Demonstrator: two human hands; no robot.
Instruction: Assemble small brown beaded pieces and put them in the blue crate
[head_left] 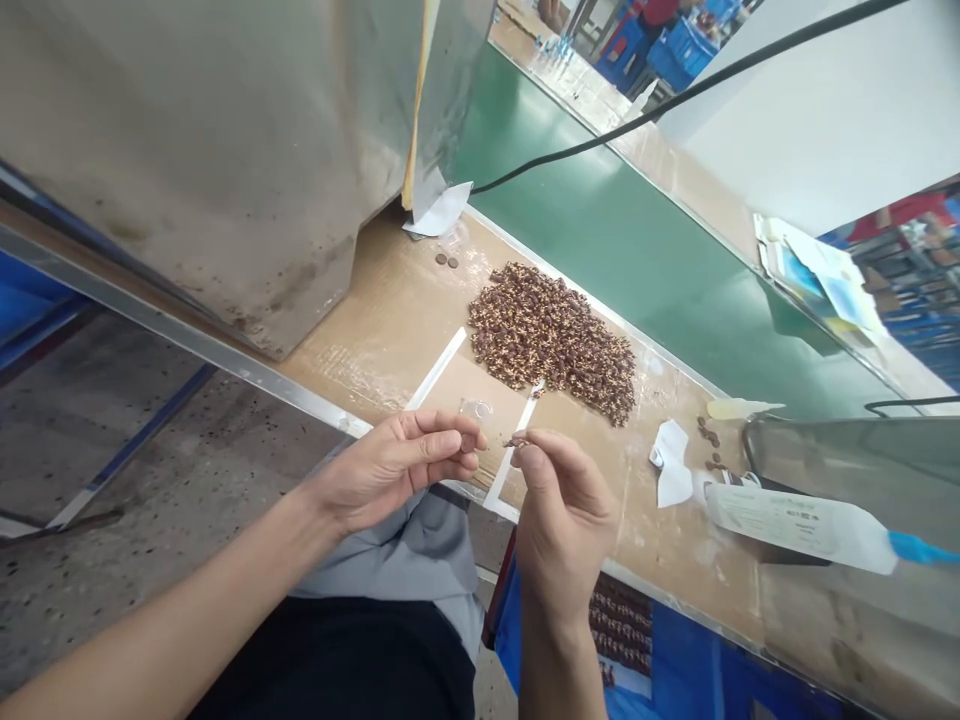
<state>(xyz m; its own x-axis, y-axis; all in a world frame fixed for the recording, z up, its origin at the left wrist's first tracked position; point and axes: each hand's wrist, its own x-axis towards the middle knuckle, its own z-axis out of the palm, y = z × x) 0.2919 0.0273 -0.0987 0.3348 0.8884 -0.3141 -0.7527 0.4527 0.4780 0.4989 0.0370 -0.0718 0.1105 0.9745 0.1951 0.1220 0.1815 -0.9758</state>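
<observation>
My left hand [397, 460] is closed in a pinch over the near edge of the bench, with a small round brown disc [469, 443] at its fingertips. Just to the right, my right hand [562, 500] pinches a small dark part [514, 441], too small to make out fully. The fingertips of both hands are close together but apart. Beyond them lies a heap of small brown parts with gold-coloured pins [551, 340]. A small clear ring-shaped piece [478, 408] rests on the bench behind my left fingers.
White tape strips [437, 370] mark the brown bench top [390, 300]. A plastic bottle with a blue tip [802, 520] lies at right, near crumpled white paper [672, 462] and brown discs [708, 432]. A metal housing [225, 150] stands left; a green panel [585, 210] runs behind.
</observation>
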